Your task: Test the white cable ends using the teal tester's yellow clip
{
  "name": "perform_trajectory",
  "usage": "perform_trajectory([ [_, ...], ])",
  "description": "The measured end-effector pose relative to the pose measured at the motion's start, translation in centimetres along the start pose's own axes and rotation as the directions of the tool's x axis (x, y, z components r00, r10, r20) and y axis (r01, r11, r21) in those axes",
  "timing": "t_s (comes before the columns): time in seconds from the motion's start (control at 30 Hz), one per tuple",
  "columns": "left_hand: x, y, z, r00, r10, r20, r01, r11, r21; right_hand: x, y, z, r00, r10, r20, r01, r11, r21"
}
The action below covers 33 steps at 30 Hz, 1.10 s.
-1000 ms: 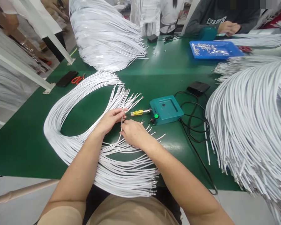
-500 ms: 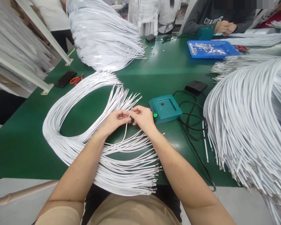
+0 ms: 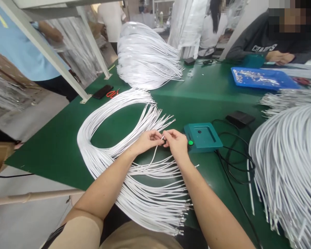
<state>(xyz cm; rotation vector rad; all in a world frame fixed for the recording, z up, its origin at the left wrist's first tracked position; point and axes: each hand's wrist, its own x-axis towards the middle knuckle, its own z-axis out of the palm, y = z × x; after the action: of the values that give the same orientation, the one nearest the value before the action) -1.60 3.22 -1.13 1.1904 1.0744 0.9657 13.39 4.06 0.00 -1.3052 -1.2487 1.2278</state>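
My left hand [image 3: 149, 141] and my right hand [image 3: 176, 143] meet over the green table, fingers pinched together. Between their fingertips is the end of a single white cable [image 3: 154, 155], which hangs down toward the cables below. A small dark piece shows between the fingers; its kind is mostly hidden. Just right of my right hand sits a teal box-like device [image 3: 203, 133] with a lit green spot. Under and left of my arms curves a large bundle of white cables [image 3: 86, 135], its metal-tipped ends fanned out in separate groups.
On the right lies a thick pile of white cables [image 3: 282, 148] near black cords [image 3: 232, 192] and a black box [image 3: 239, 119]. Farther back are a blue tray [image 3: 264, 84] of small parts, another cable bundle [image 3: 147, 55], a phone [image 3: 103, 91] and orange-handled scissors [image 3: 112, 93]. A co-worker [image 3: 274, 45] sits opposite.
The view has swung left, so everything appears farther right and lower. A person in light blue now shows at the left. Both hands stay together at the cable end.
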Motion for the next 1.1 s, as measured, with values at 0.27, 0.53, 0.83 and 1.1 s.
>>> perform_trajectory([
  [0.27,0.4,-0.1,0.4,0.997,0.064,-0.033,-0.067,0.994,-0.091,0.3,-0.6,-0.2,0.997,0.034,0.066,-0.048,0.971,0.235],
  [0.53,0.9,0.0,0.6,0.999,0.053,-0.01,-0.053,0.972,-0.23,0.3,-1.3,-0.1,0.966,0.146,0.212,-0.227,0.871,0.436],
  [0.83,0.5,-0.2,1.1,0.991,0.094,0.094,-0.07,0.971,-0.228,0.8,-1.4,-0.8,0.912,0.213,0.35,-0.363,0.817,0.449],
  [1.1,0.2,-0.1,0.7,0.997,0.072,0.003,-0.071,0.987,-0.144,0.3,-1.2,-0.7,0.879,0.193,0.435,-0.437,0.689,0.577],
])
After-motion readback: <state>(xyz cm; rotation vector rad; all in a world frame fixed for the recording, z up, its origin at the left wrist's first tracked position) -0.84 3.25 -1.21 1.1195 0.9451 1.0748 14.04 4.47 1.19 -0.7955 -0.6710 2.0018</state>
